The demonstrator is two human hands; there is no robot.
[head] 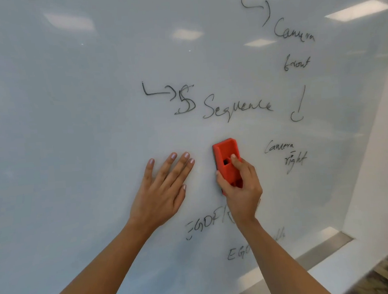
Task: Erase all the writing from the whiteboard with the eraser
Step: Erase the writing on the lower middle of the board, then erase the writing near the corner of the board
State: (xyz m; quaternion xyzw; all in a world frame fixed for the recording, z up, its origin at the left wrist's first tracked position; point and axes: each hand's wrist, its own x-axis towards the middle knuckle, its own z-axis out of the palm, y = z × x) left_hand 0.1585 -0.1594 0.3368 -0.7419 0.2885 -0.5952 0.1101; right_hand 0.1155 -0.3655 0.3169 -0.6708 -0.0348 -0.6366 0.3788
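Eraser (225, 153), blocky red, gripped by right hand (241, 186); left hand (161, 190) splayed on glossy whiteboard (71, 109)

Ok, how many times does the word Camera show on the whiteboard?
2. The upper Camera sits top right, above "front"; the lower Camera just right of the eraser. The right forearm hides some lower writing.

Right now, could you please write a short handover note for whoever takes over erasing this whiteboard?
Left hand: open, flat on the whiteboard.
Right hand: grips the red eraser, held against the board below "Sequence".
Done: no writing shows on the board's left part.
Left, at least: "Sequence", the arrow and scribble beside it, "Camera front", "Camera right", the "EGO" lines by the right wrist.
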